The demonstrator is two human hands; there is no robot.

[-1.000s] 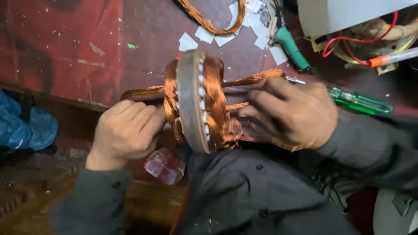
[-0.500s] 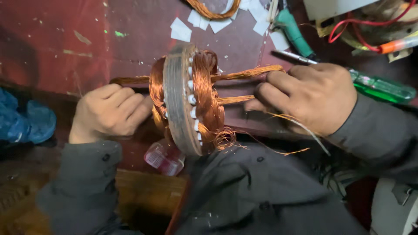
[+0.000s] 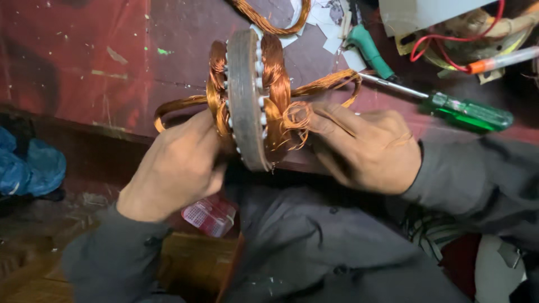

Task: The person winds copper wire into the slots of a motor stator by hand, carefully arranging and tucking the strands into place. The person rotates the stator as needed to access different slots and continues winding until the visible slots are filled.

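Note:
A round grey motor stator ring (image 3: 246, 95) stands on edge at the near edge of a dark red bench (image 3: 84, 62). Copper wire windings (image 3: 275, 78) bulge from both of its faces. My left hand (image 3: 179, 165) grips the ring's left side, fingers over the copper coil there. My right hand (image 3: 365, 148) is on the right side, its fingers pinching a small loop of loose copper strands (image 3: 296, 118) against the ring. A longer copper loop (image 3: 331, 84) arcs over my right fingers.
A green-handled screwdriver (image 3: 469, 112) lies right of my right hand, a teal-handled tool (image 3: 368, 47) behind it. Paper scraps (image 3: 325, 25) and a copper coil (image 3: 269, 19) lie farther back. Red wires (image 3: 449, 50) at top right, blue cloth (image 3: 28, 165) at left, a small red pack (image 3: 210, 216) below.
My right hand has gathered the loose trailing copper strands into a small loop at the ring. The ring has tilted slightly and my left hand has shifted in closer under it.

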